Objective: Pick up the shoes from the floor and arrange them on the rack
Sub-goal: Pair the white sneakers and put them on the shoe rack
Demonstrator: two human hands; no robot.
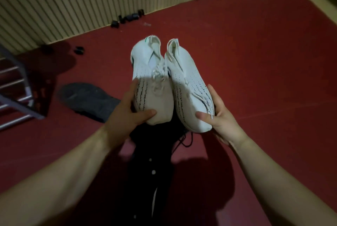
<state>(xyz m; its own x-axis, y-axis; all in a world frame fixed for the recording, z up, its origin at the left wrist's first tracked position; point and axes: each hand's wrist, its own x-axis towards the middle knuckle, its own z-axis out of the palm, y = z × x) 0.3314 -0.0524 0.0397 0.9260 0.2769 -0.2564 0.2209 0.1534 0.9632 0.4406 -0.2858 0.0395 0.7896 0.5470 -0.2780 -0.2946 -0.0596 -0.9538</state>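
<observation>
While left hand [127,112] grips left shoe [148,65] by toe, right hand [223,119] grips right shoe [186,72] likewise, uppers touching.

The single head-worn camera looks steeply down and forward, close over both forearms, onto the red floor [255,61].

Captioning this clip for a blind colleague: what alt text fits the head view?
A left hand and a right hand hold two white sneakers by the toes, side by side above a red floor. A dark shoe lies near a metal rack at left.
</observation>
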